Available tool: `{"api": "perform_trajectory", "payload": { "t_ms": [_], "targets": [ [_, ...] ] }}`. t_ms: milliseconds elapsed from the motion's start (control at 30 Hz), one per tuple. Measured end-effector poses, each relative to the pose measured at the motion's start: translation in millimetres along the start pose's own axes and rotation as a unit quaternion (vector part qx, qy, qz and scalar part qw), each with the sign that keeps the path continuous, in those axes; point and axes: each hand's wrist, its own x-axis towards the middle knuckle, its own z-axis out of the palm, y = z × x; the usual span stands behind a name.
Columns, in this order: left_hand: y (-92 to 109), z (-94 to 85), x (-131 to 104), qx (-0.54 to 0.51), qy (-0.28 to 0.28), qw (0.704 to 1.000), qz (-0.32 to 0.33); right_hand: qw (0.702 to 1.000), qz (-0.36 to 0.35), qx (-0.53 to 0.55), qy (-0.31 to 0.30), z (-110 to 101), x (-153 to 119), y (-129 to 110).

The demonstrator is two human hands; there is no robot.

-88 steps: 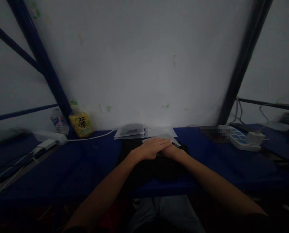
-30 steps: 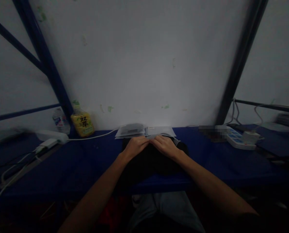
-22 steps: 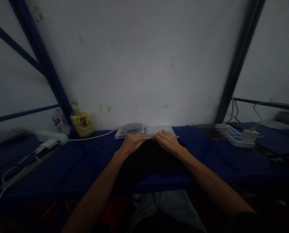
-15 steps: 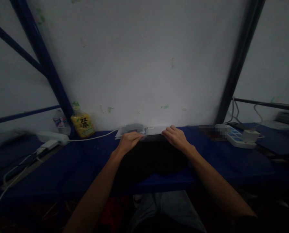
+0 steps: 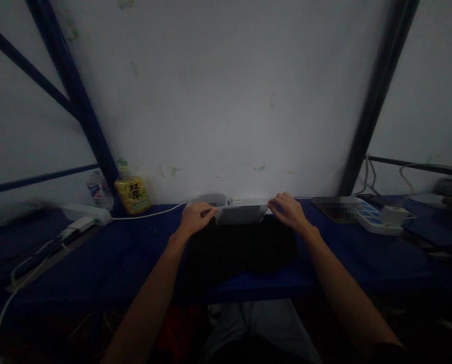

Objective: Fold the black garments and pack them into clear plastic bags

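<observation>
A thin greyish plastic sheet (image 5: pixel 241 215), possibly a bag, is stretched between my two hands above a dark heap that looks like black cloth (image 5: pixel 241 247). My left hand (image 5: pixel 198 217) pinches its left corner between thumb and fingers. On the other side, my right hand (image 5: pixel 287 210) grips the right corner the same way. Just behind the sheet, against the wall, lie a white flat box (image 5: pixel 244 201) and a pale plastic packet (image 5: pixel 211 199). Dim light hides the cloth's folds and shape.
On the left stand a yellow-labelled bottle (image 5: pixel 134 194) and a clear bottle (image 5: pixel 100 191), near a white power strip (image 5: pixel 91 213) with cables. A power strip with a plugged-in adapter (image 5: pixel 393 216) lies at right. Blue frame posts (image 5: pixel 80 108) flank the blue table (image 5: pixel 135 253).
My hands have moved apart, the right one further to the right. The greyish sheet now spreads wider and shows more of its surface between them. The view has shifted slightly.
</observation>
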Motion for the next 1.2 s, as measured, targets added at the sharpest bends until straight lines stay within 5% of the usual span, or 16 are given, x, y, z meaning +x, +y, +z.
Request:
{"api": "perform_trajectory", "payload": {
  "t_ms": [200,400,967,1200],
  "targets": [
    [33.4,18.3,-0.5,-0.079,-0.122,0.989,0.003,0.991,0.003,0.129,-0.047,14.2,1.7,-20.6],
    [54.7,56.3,-14.7,-0.026,-0.324,0.946,0.017,0.952,-0.058,0.187,-0.234,45.2,-6.2,-48.1],
    [52.1,65.9,-14.1,0.006,-0.42,0.908,0.005,0.924,-0.034,0.155,-0.349,67.9,-10.0,-41.4],
    [53.5,68.8,-16.0,0.006,-0.421,0.907,-0.007,0.92,-0.027,0.175,-0.349,67.2,-10.8,-41.7]
  ]
}}
